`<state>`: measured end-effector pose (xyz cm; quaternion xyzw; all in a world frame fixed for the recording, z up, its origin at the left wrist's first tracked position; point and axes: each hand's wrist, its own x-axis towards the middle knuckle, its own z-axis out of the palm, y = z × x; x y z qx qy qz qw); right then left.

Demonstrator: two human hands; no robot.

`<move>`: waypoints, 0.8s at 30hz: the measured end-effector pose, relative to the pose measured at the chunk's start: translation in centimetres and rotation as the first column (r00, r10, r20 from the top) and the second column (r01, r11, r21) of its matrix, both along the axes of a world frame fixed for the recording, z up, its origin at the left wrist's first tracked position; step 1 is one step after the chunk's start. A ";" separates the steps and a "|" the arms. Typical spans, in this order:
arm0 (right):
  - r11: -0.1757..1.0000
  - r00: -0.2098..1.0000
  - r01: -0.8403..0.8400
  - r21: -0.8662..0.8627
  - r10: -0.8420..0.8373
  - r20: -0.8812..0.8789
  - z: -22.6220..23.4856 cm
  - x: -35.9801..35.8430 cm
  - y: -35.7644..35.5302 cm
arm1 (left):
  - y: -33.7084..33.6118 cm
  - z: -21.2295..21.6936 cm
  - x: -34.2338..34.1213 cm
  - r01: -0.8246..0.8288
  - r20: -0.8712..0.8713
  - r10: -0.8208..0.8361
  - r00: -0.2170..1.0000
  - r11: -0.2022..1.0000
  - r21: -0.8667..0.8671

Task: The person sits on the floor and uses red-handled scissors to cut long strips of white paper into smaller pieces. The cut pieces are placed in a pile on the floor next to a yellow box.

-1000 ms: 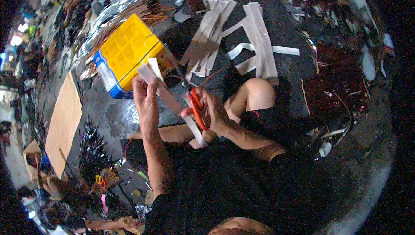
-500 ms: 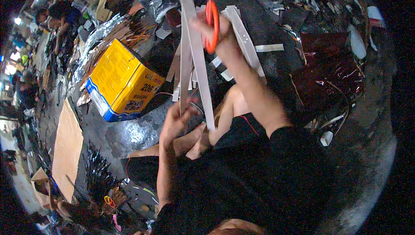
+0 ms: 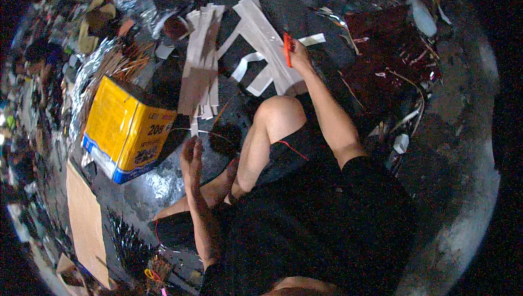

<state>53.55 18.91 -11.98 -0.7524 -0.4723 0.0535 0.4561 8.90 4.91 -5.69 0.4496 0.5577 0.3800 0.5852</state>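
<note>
In my right hand (image 3: pixel 299 56) is a pair of scissors with an orange handle (image 3: pixel 287 51); its blades are hard to make out. That hand hovers beside a bundle of long pale grey strips (image 3: pixel 262 43) on the dark floor. My left hand (image 3: pixel 190 161) holds nothing, its fingers stretched forward, just short of a second bundle of strips (image 3: pixel 200 64). A thin white strip end (image 3: pixel 194 126) pokes out of that bundle toward the fingertips. Between the two bundles a loose white strip (image 3: pixel 245 66) curls across the floor.
A yellow and blue square tin (image 3: pixel 117 124) stands left of my left hand. A brown cardboard sheet (image 3: pixel 87 217) lies nearer on the left. Dark reddish-brown sheeting (image 3: pixel 384 45) spreads on the right. My bent knee (image 3: pixel 280 113) rises between my arms. Scraps ring the floor.
Long strips that hung between my hands are let go and now lie with the left bundle. My left hand has come away from them; my right hand has moved right and nearer with the scissors.
</note>
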 end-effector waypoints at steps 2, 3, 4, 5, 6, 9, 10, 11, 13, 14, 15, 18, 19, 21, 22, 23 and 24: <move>0.970 0.975 -0.108 -0.218 0.060 -0.215 1.9 1.2 -3.6 | -2.4 -1.0 -1.7 0.000 0.008 0.000 1.000 1.000 0.026; 0.985 0.994 -0.038 -0.171 0.019 -0.109 2.1 0.3 -5.1 | -2.8 -1.5 -2.2 0.000 0.012 0.000 1.000 0.999 0.043; 0.993 1.000 0.024 -0.115 -0.025 -0.005 2.0 -0.9 -6.7 | -2.9 -1.8 -2.4 0.020 0.016 -0.020 1.000 1.000 0.017; 0.981 0.999 -0.024 -0.190 0.028 0.018 1.9 -1.3 -7.6 | -2.9 -2.0 -2.4 0.042 0.020 -0.042 0.999 0.999 -0.009; 0.961 0.996 -0.072 -0.266 0.085 0.037 1.8 -1.8 -8.5 | -2.9 -2.2 -2.4 0.062 0.025 -0.061 0.998 0.997 -0.035; 0.888 0.958 0.099 -0.449 0.036 0.283 -3.1 0.0 -11.0 | -2.6 0.0 0.8 0.137 0.037 -0.136 0.990 0.990 -0.037; 0.916 0.932 0.109 -0.386 0.041 0.359 -5.6 0.9 -11.3 | -2.5 1.1 2.0 0.156 0.037 -0.155 0.987 0.987 -0.035; 0.929 0.957 0.099 -0.356 0.009 0.290 -4.0 -1.5 -10.8 | -2.4 1.8 2.2 0.144 0.018 -0.144 0.989 0.989 -0.032; 0.955 0.990 0.067 -0.290 -0.027 0.139 0.1 -6.7 -10.4 | -2.6 -1.2 -0.2 0.164 -0.102 -0.160 0.982 0.986 0.035; 0.958 0.978 0.086 -0.274 -0.029 0.208 -0.1 -6.1 -10.3 | -2.8 -2.2 -0.1 0.162 -0.068 -0.159 0.985 0.986 0.040; 0.960 0.960 0.108 -0.257 -0.033 0.277 -1.4 -4.7 -10.5 | -3.0 -2.7 0.2 0.161 -0.033 -0.160 0.987 0.986 0.046; 0.947 0.952 0.138 -0.291 -0.046 0.302 -2.7 -2.7 -10.3 | -3.2 -3.7 0.0 0.246 -0.149 -0.238 0.960 0.969 0.037; 0.927 0.981 0.117 -0.357 -0.053 0.185 -1.5 -3.0 -9.8 | -3.5 -3.1 0.3 0.223 -0.119 -0.220 0.968 0.975 0.011; 0.880 0.996 0.045 -0.473 -0.076 -0.048 1.3 -4.3 -8.6 | -3.9 -2.5 0.4 0.185 -0.064 -0.185 0.981 0.983 -0.010; 0.967 0.986 0.057 -0.249 -0.014 0.168 1.7 -4.2 -8.5 | -3.9 -2.3 0.5 0.173 -0.033 -0.173 0.984 0.985 0.001; 0.982 0.993 0.026 -0.186 -0.004 0.118 2.5 -3.6 -7.1 | -3.9 -2.1 0.4 0.152 -0.007 -0.152 0.988 0.988 0.013; 0.992 0.997 -0.005 -0.122 0.013 0.069 3.4 -2.7 -5.5 | -3.9 -1.9 0.4 0.129 0.021 -0.130 0.991 0.991 0.025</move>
